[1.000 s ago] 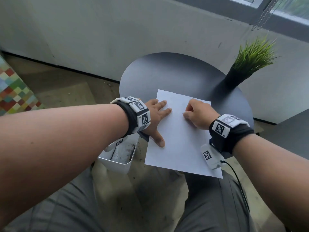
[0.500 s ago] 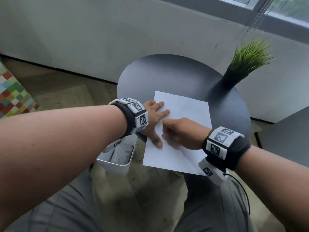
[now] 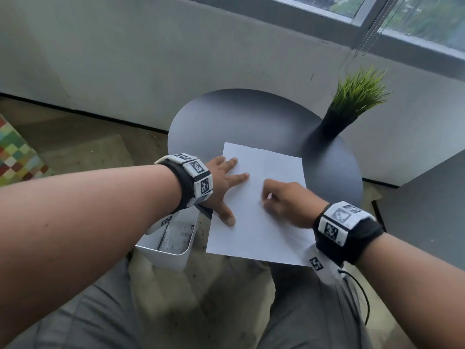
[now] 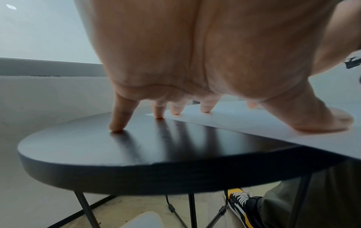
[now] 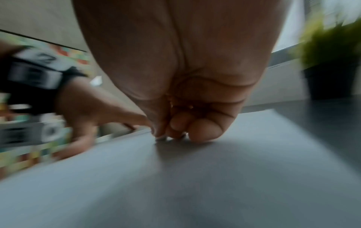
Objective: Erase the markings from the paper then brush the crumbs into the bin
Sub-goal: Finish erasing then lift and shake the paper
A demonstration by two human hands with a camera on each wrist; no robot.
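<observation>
A white sheet of paper lies on the round black table, its near edge hanging over the rim. My left hand lies flat with spread fingers on the sheet's left edge, thumb and two fingertips on the paper, the others on the table. My right hand is curled on the middle of the sheet; a small pale eraser tip shows under its pinched fingertips. No markings or crumbs are plain to see. The white bin stands on the floor below the table's left edge.
A potted green plant stands at the table's back right, also blurred in the right wrist view. My grey-trousered legs are under the near edge. A dark surface sits to the right, a coloured checkered thing at far left.
My right hand slid from the sheet's upper middle down-left toward the left thumb, then back a little to the right. The left hand stayed flat on the paper's edge.
</observation>
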